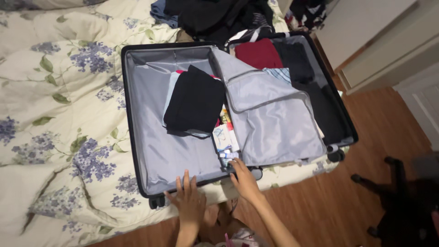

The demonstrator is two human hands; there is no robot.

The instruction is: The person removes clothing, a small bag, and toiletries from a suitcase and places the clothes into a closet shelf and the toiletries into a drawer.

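An open black suitcase [129,114] with grey lining lies on a flowered bedspread. My left hand [188,199] rests flat, fingers apart, on the near rim of its left half. My right hand [244,180] reaches to the middle hinge, fingertips at small toiletry items [225,139] tucked there. A folded black garment [194,103] lies in the left half. A grey zip divider [270,119] is partly folded over the right half, where red [258,52], checked and dark clothes show.
A heap of dark clothes [215,16] sits behind the case on the bed [50,114]. White furniture [379,36] stands at the right. A dark chair base [398,196] stands on the wooden floor [329,206] at the lower right.
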